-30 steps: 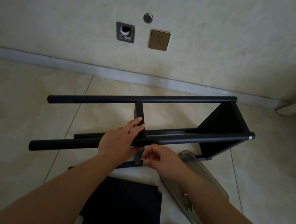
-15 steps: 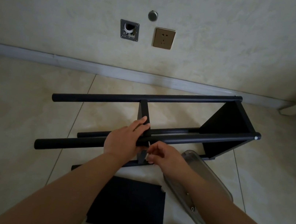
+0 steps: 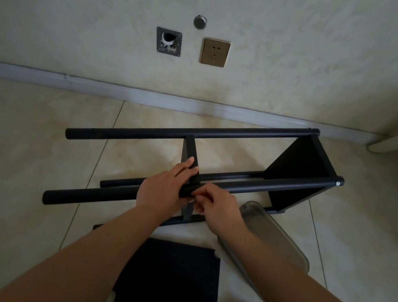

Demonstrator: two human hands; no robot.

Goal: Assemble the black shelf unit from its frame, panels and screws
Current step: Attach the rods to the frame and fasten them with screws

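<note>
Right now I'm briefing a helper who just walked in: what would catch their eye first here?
The black frame lying on its side mid-floor, one panel fitted at its right end. Both hands meet at its near pole: the left hand grips it, the right hand pinches something small there. A loose panel lies nearest the person, a clear tray to its right.

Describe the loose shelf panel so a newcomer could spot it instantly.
Start at the black frame lying on its side on the floor tiles. The loose shelf panel lies flat just nearer the camera, between the forearms. Unlike the clear tray beside it, it is black, rectangular, with notched corners.
</note>
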